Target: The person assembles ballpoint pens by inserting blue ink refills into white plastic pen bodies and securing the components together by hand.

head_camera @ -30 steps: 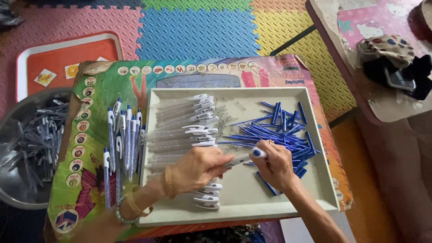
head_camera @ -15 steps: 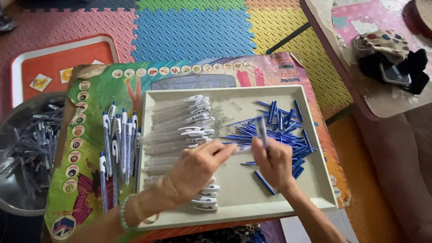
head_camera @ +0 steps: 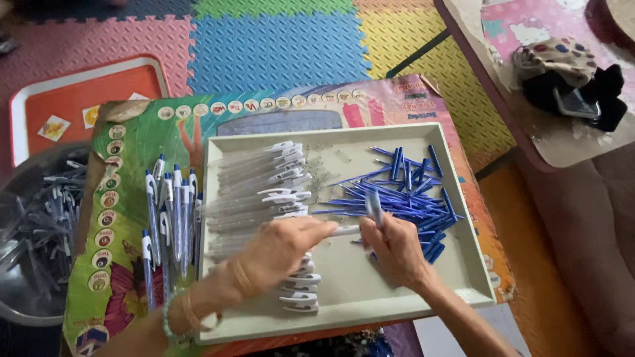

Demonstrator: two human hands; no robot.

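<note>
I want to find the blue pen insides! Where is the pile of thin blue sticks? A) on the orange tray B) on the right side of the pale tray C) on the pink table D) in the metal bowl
B: the blue refills lie heaped in the right half of the pale tray, just beyond the right hand.

Off to your left you see a red tray [head_camera: 79,99] and a metal bowl [head_camera: 26,291] of pen parts; colourful foam floor mats [head_camera: 278,46] lie ahead, a patterned pouch [head_camera: 552,59] at far right.
</note>
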